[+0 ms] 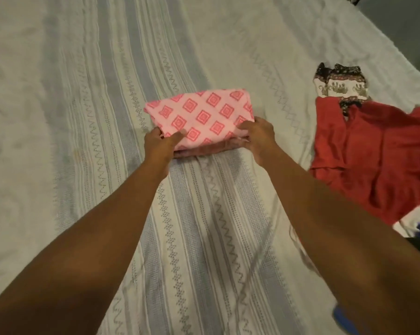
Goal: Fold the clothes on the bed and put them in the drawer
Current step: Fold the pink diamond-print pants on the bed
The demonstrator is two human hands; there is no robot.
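Head view: left grip [159, 143] and right grip [259, 136] clasp near corners of the folded pink cloth [204, 111].

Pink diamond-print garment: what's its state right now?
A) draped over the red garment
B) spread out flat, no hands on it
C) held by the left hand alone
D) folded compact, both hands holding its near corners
D: the pink diamond-print garment sits folded on the bedspread, the left hand and right hand each gripping a near corner; the red garment lies apart to its right.
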